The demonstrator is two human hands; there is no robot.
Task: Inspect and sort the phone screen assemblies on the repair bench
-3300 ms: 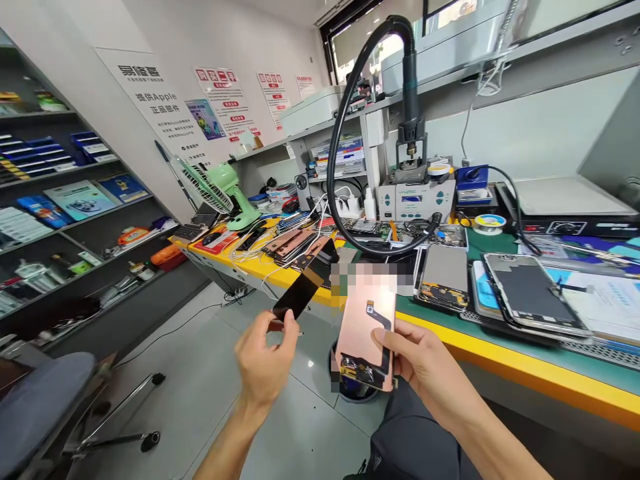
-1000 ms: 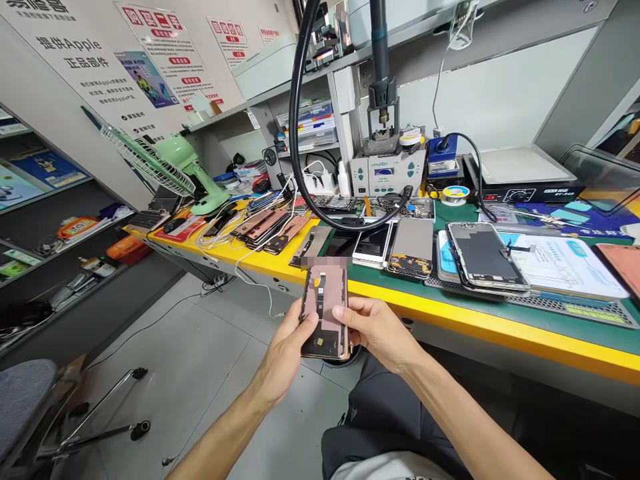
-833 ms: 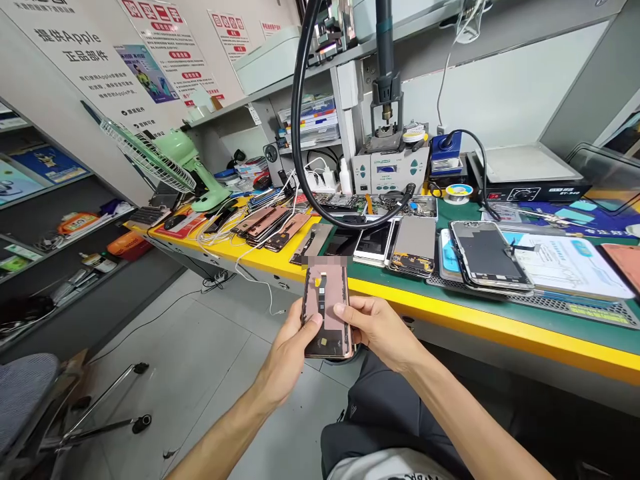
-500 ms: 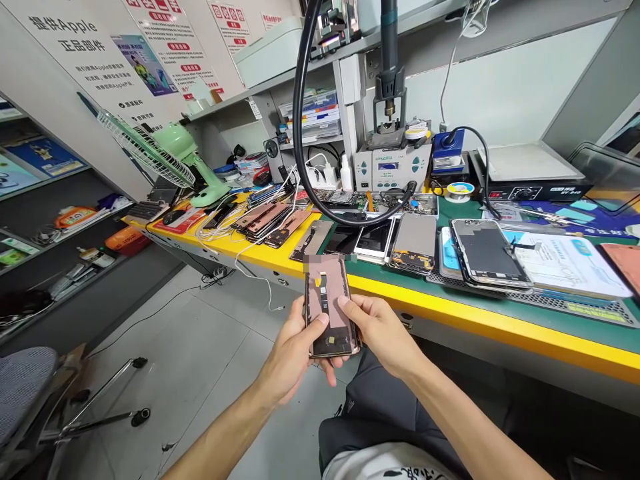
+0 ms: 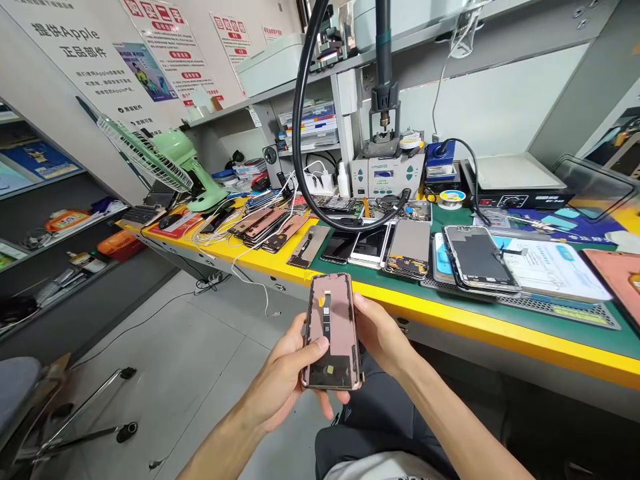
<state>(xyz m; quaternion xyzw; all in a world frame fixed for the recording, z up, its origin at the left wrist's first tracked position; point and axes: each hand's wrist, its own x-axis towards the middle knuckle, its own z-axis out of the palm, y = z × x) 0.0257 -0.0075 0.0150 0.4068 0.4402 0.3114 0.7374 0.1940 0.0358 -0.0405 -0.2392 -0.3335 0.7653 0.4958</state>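
A phone screen (image 5: pixel 343 340) with a copper-pink back, a black lower band and a short flex cable is held up in front of the bench edge. My left hand (image 5: pixel 287 370) is closed around its left side, thumb on the back face and fingertips showing beneath. My right hand (image 5: pixel 385 333) grips the right edge, its thumb along the side and its other fingers mostly hidden. Just beyond lie a grey-backed screen (image 5: pixel 311 243), a dark phone (image 5: pixel 341 245), a white phone (image 5: pixel 369 243) and another grey-backed screen (image 5: pixel 407 243).
Copper-backed screens (image 5: pixel 260 225) and white cables lie on the yellow bench edge (image 5: pixel 450 313). A black hose (image 5: pixel 299 120) loops down before the hot-air station (image 5: pixel 387 175). To the right, an opened phone part (image 5: pixel 477 257) rests on papers; a green fan (image 5: pixel 173 163) stands left.
The phone screen has come lower and nearer in view. My right thumb has moved from its back face to the right edge, while my left hand keeps hold.
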